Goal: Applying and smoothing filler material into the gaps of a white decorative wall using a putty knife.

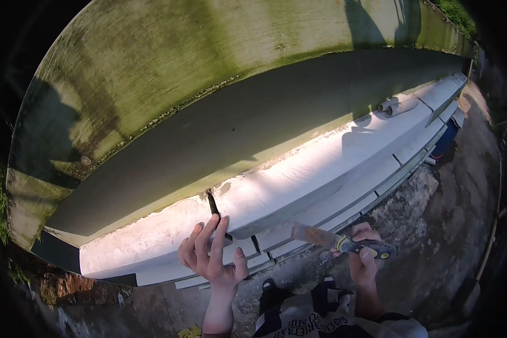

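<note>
My left hand (211,256) has its fingers apart, with fingertips resting at the dark vertical gap (211,200) between two white blocks or slabs of a long ledge (287,174); it holds nothing that I can see. My right hand (364,265) is closed on the handle of a putty knife (315,235), whose wide, stained metal blade points left, toward the left hand, in front of the stepped white edge. The ledge has a rough, patchy back edge along the greenish wall.
A curved, mossy concrete wall (219,34) overhangs the ledge. Two short grey pipes (400,107) lie at the right part of the ledge. A blue object (444,141) sits under its right end. Below are my feet (269,287) on stained ground (405,208). Plants edge both sides.
</note>
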Demonstrator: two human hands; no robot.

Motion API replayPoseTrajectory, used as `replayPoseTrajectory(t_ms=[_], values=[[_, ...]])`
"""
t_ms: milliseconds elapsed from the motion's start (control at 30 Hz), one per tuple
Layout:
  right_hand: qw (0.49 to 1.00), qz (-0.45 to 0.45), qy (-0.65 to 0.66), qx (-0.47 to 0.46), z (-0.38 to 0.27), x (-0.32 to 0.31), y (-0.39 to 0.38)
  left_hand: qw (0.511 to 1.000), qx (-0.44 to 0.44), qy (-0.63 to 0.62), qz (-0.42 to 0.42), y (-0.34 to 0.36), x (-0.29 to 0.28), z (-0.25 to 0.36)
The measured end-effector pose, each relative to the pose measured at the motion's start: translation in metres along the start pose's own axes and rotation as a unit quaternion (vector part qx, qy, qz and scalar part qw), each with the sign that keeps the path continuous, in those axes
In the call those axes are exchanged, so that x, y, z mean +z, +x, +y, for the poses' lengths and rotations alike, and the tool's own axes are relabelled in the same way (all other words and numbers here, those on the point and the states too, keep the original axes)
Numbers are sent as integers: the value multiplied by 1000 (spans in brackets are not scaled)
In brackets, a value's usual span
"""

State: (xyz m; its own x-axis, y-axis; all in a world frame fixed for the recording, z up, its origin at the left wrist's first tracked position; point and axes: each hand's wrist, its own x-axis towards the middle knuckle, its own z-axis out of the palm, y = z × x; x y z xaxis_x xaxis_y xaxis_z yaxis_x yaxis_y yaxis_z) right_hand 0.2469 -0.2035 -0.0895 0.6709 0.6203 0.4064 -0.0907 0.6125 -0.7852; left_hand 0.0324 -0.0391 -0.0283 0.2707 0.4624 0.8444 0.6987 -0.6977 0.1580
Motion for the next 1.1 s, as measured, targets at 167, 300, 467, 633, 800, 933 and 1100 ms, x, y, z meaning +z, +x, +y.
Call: replayPoseTrajectory(t_ms=[167,300,467,633,800,933,1100], values=[[989,90,-63,-95,9,36,-43,998,51,0,-37,-1,-4,-9],[958,78,-184,-206,43,76,-61,995,88,3,-40,0,-5,-18],[964,29,-178,-197,63,126,-68,991,122,-14,-51,2,-9,-28],[993,-21,-1,-113,68,139,-77,991,125,-45,-26,2,-6,-28],[994,-84,-56,-31,34,144,-82,992,117,-48,-28,-1,-11,-34],[995,-96,24,18,17,134,-106,992,105,-62,-42,0,-14,-33],[999,-6,0,39,38,104,-141,990,106,-83,-30,0,-12,-27]])
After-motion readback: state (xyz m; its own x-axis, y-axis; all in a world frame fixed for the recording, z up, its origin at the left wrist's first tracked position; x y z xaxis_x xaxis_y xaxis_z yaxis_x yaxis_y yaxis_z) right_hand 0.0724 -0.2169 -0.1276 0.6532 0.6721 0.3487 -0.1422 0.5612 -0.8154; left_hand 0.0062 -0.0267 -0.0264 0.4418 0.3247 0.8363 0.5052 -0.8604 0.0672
